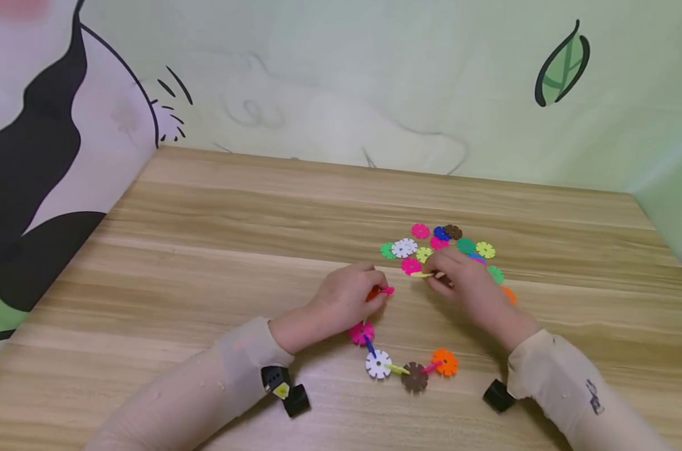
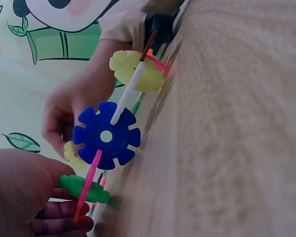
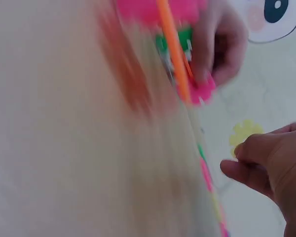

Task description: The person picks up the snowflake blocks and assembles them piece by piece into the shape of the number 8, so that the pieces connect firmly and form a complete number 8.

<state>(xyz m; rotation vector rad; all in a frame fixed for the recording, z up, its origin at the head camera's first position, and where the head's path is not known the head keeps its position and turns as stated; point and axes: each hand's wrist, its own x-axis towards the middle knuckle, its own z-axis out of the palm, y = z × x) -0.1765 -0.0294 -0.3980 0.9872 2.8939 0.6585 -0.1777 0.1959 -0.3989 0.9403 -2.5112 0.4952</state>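
My left hand (image 1: pixel 347 293) pinches a pink notched plastic disc (image 1: pixel 390 290) joined to an orange one (image 1: pixel 372 293). From below that hand a linked chain curves over the table, with a pink disc (image 1: pixel 362 333), a white disc (image 1: pixel 378 364), a brown disc (image 1: pixel 414 378) and an orange end disc (image 1: pixel 444 362). A blue disc (image 2: pixel 106 136) and a green disc (image 2: pixel 84 188) of the chain show close up in the left wrist view. To the right, my right hand (image 1: pixel 469 285) holds a yellow disc (image 3: pixel 245 134) between thumb and fingers, apart from the chain.
Loose discs in several colours lie around and beyond the right hand, among them a white pair (image 1: pixel 404 248) and a light yellow one (image 1: pixel 485 250). The wooden table (image 1: pixel 250 207) meets a painted wall (image 1: pixel 329 81) at the back.
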